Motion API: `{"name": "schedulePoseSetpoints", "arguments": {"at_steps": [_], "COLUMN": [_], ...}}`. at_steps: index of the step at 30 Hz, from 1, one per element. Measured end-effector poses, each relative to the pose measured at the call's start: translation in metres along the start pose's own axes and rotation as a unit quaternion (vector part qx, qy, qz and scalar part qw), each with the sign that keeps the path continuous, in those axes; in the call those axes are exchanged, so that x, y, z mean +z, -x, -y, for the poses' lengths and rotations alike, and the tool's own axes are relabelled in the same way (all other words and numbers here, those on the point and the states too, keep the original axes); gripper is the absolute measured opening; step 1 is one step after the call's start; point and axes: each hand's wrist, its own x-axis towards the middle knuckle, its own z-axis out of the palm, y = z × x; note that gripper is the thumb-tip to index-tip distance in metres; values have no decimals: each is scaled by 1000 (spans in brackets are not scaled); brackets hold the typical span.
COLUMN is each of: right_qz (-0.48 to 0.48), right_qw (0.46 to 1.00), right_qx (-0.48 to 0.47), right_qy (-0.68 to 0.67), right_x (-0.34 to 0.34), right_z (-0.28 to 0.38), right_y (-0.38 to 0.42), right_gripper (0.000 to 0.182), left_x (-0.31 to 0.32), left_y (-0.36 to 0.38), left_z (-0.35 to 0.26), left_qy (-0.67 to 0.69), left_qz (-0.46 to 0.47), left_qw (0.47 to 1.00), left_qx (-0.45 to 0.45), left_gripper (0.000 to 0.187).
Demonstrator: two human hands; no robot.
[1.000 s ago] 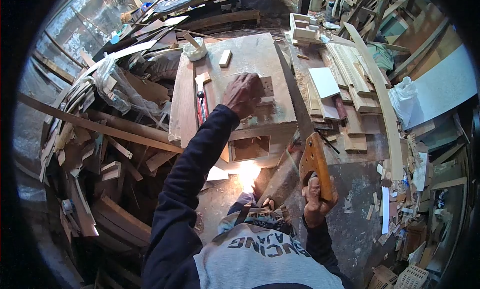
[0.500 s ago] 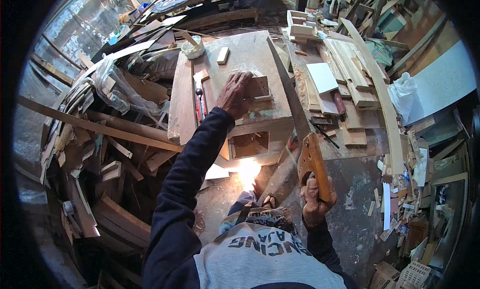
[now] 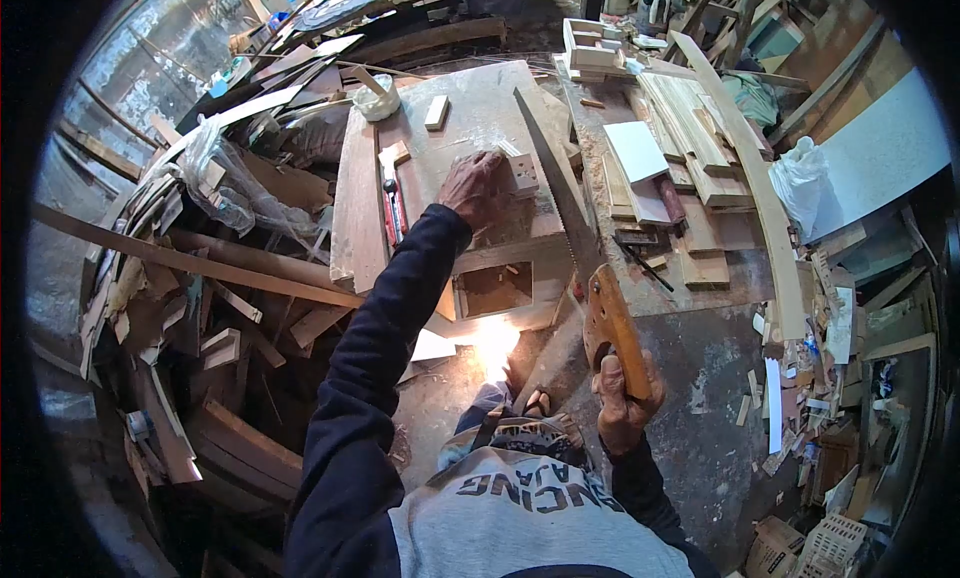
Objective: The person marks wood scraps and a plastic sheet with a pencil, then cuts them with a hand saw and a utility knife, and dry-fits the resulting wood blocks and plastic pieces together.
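Note:
My right hand grips the wooden handle of a handsaw. The saw's long blade slants up and away along the right edge of a wooden bench box. On top of the box, my left hand is closed over a small piece of wood, which pokes out to the right of the fingers beside the blade. Most of that piece is hidden under the hand. Left of this hand lie a red utility knife and a small wood block. Farther back is a pale wood block.
A white tub stands at the box's back left corner. The box front has a square opening. To the right, a low table holds stacked boards and a white panel. Scrap wood piles up at left; offcuts lie at right.
The saw has shifted slightly left, its tip drawn a little closer to me. My left hand has rolled over the wood piece, so less of it shows.

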Motion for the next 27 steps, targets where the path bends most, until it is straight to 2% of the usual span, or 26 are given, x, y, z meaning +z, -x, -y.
{"name": "schedulePoseSetpoints", "arguments": {"at_steps": [3,6,9,15,16,18,22,24,27], "right_qz": [2,21,47,36,38,41,22,4,-11], "right_qw": [999,998,996,999,999,996,999,1000,998], "right_qx": [-9,56,-35,31,21,2,9,5,-31], "right_qy": [49,8,72,2,27,77,36,13,47], "right_x": [5,7,-1,5,2,-3,1,2,-4], "right_z": [15,26,6,25,21,10,14,15,2], "right_y": [-4,-5,-4,-3,-2,0,2,5,11], "right_gripper": [20,20,16,16,16,17,20,21,21], "left_x": [-5,-7,-8,-6,-5,-4,1,1,3], "left_y": [-1,0,-1,1,1,2,-2,1,3], "left_z": [-4,-7,-12,-11,-12,-10,-8,-9,-8], "left_qy": [3,-8,-30,-25,-21,-21,8,9,9], "left_qz": [21,28,39,38,38,17,18,-16,-76], "left_qw": [1000,999,998,998,998,999,999,999,997], "left_qx": [-17,-19,-39,-44,-46,-30,-39,-28,7], "left_gripper": [52,50,49,49,48,47,51,54,58]}}
